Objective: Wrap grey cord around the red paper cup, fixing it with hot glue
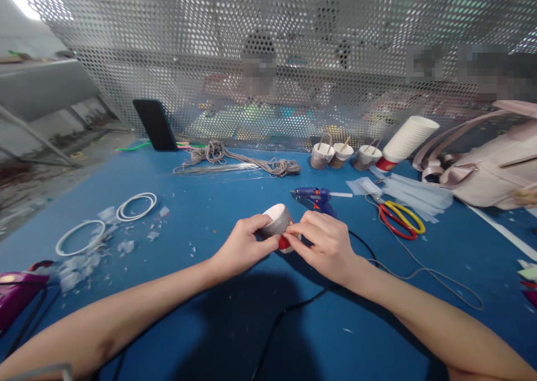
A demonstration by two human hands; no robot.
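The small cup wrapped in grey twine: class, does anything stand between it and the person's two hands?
Nothing visible does. The left hand and the right hand both already grip the small cup wrapped in grey twine, fingers directly on it, above the blue table.

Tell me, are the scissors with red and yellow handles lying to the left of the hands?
No, the scissors lie right of both hands.

L hand (243,244) & R hand (325,241) curled, fingertips meeting, forearms converging.
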